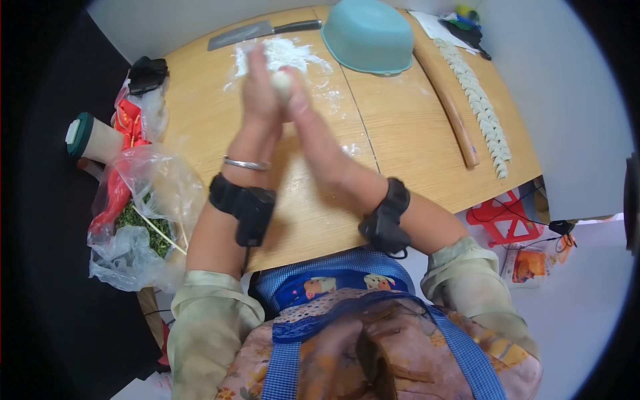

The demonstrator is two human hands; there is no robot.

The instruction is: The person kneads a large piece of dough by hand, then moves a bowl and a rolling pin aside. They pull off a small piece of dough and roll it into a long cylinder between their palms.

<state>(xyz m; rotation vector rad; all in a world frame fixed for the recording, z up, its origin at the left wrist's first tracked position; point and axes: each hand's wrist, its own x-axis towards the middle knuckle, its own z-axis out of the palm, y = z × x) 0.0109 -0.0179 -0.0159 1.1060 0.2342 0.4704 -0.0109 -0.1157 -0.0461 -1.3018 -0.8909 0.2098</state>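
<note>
A small pale ball of dough (282, 84) is pressed between my two palms over the table. My left hand (261, 93) is on its left side with the fingers stretched upward and blurred. Against the other side lies my right hand (297, 101), its thumb near the dough. Beyond the hands, a patch of white flour (290, 53) is spread on the wooden table (213, 120). A cleaver (243, 35) with a dark handle lies behind the flour.
An upturned light-blue basin (369, 37) stands at the back. To its right lie a wooden rolling pin (448, 107) and a long row of overlapping pale dough pieces (481, 110). Plastic bags (157, 177) with chopped greens (157, 230) and a lidded cup (97, 138) are at the left.
</note>
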